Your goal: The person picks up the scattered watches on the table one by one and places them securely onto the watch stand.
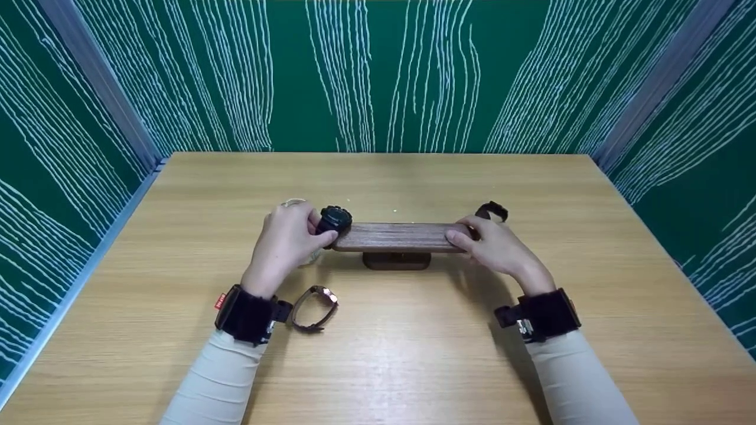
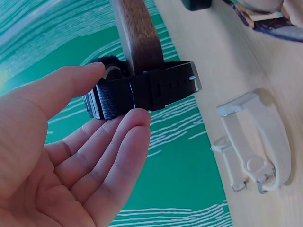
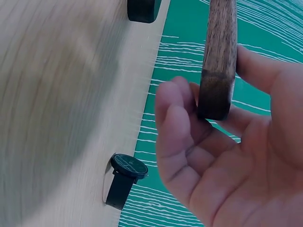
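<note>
A dark wooden watch stand (image 1: 398, 236) has a horizontal bar above a small base (image 1: 397, 261). Around the bar's left end loops a black digital watch (image 1: 335, 218), its buckled strap (image 2: 161, 87) showing in the left wrist view. My left hand (image 1: 283, 239) pinches this watch between thumb and fingers. At the other end of the bar, my right hand (image 1: 499, 245) grips the wood, thumb on the near side and fingers beyond. The right wrist view shows that bare bar end (image 3: 215, 94) between thumb and fingers.
A watch with a thin brown strap (image 1: 315, 310) lies near my left wrist. White-strapped watches (image 2: 260, 137) rest beside the left hand, mostly hidden in the head view. A round black watch (image 3: 130, 165) stands beyond my right hand. Green walls border the wooden table (image 1: 384, 366).
</note>
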Action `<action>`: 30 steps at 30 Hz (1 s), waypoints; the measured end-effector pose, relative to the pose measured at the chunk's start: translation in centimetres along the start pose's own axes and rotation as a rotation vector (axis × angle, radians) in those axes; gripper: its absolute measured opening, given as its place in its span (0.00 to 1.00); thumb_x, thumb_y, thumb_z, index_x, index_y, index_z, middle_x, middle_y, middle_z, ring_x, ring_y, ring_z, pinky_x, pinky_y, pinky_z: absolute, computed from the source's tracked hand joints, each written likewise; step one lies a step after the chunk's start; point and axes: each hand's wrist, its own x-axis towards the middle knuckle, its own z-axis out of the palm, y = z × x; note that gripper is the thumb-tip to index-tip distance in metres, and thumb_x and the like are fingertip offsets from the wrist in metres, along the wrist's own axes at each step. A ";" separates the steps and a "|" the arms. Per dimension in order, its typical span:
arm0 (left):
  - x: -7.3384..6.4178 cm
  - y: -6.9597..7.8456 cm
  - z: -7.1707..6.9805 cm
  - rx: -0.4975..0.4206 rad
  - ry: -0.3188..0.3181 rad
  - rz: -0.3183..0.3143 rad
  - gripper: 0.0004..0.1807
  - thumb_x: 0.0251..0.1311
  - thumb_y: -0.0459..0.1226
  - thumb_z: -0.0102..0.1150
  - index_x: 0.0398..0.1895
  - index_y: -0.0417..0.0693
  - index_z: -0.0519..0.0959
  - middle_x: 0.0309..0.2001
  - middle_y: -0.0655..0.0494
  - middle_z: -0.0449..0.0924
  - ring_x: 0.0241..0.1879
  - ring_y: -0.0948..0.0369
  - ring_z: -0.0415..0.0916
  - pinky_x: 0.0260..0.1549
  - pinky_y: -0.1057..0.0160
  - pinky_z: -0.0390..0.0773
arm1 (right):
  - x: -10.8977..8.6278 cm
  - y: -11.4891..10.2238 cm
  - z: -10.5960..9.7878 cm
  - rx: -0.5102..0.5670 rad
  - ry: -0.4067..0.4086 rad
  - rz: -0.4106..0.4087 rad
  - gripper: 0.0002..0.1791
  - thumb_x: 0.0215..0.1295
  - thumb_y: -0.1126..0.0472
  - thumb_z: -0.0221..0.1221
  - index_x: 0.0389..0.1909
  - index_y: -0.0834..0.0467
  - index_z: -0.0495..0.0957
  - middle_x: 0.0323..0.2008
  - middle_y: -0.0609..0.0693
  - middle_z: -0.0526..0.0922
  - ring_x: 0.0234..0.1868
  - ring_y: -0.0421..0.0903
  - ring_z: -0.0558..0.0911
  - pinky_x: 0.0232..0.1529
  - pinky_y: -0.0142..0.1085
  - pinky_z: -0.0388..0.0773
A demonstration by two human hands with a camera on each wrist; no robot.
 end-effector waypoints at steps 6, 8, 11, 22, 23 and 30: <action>-0.1 0.2 0.4 0.015 0.017 0.012 0.18 0.58 0.44 0.80 0.31 0.43 0.80 0.33 0.50 0.80 0.37 0.53 0.76 0.37 0.56 0.77 | 0.0 0.0 0.0 0.014 -0.009 0.006 0.32 0.80 0.41 0.56 0.68 0.63 0.75 0.46 0.63 0.86 0.32 0.54 0.88 0.36 0.39 0.82; -0.1 0.3 0.5 0.020 0.017 0.011 0.18 0.58 0.44 0.80 0.30 0.43 0.79 0.33 0.51 0.79 0.37 0.52 0.76 0.37 0.56 0.77 | 0.1 0.0 0.1 0.014 -0.012 0.013 0.32 0.81 0.40 0.56 0.68 0.63 0.75 0.46 0.63 0.86 0.32 0.54 0.88 0.36 0.39 0.82; -0.1 0.4 0.6 0.024 0.010 0.009 0.20 0.58 0.45 0.80 0.29 0.43 0.78 0.32 0.52 0.78 0.37 0.52 0.75 0.37 0.56 0.76 | 0.1 0.0 0.1 0.016 -0.016 0.026 0.32 0.81 0.40 0.56 0.68 0.63 0.75 0.47 0.63 0.86 0.34 0.54 0.89 0.36 0.39 0.83; -0.6 1.3 1.6 0.015 -0.046 -0.021 0.20 0.60 0.48 0.77 0.29 0.46 0.77 0.31 0.54 0.82 0.33 0.54 0.78 0.34 0.56 0.79 | 0.1 0.1 0.1 0.037 -0.018 0.035 0.30 0.81 0.42 0.56 0.65 0.63 0.76 0.46 0.63 0.86 0.33 0.54 0.89 0.35 0.38 0.84; -0.6 1.3 1.7 0.017 -0.043 -0.016 0.20 0.60 0.48 0.77 0.29 0.46 0.77 0.31 0.54 0.82 0.33 0.54 0.78 0.34 0.56 0.79 | 0.1 0.1 0.1 0.037 -0.017 0.034 0.29 0.81 0.42 0.56 0.64 0.63 0.76 0.46 0.62 0.86 0.33 0.54 0.89 0.35 0.38 0.84; -0.7 1.6 2.5 0.034 0.006 0.039 0.20 0.59 0.47 0.79 0.28 0.45 0.77 0.27 0.56 0.79 0.30 0.55 0.77 0.30 0.57 0.76 | 0.1 0.1 0.2 0.028 -0.013 0.032 0.29 0.81 0.41 0.56 0.64 0.63 0.77 0.45 0.62 0.85 0.32 0.55 0.88 0.34 0.37 0.84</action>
